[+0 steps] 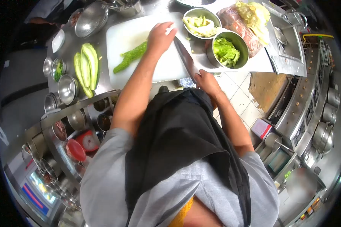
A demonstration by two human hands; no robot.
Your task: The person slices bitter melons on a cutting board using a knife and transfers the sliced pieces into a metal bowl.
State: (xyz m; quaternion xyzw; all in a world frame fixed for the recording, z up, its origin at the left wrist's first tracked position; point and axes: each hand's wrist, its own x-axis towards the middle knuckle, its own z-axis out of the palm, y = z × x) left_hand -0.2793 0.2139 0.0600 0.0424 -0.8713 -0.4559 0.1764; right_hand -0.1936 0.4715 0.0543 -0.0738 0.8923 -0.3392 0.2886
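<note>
My left hand (161, 38) is over the white cutting board (115, 38), its fingers curled around the far end of a bumpy green bitter melon (132, 58). That end of the melon is hidden under the hand. My right hand (207, 82) grips the handle of a knife (185, 56). The long blade slants up across the board's right edge, its tip close to my left fingers. Left of the board lie several peeled pale-green gourds (88, 68) on the steel counter.
Right of the board stand a metal bowl of pale cut pieces (201, 22), a steel pot (241, 47) with green leaves, and a plastic bag (233, 19) beside a leafy vegetable (255, 17). Metal bowls (68, 89) line the left; a stove (295, 98) is far right.
</note>
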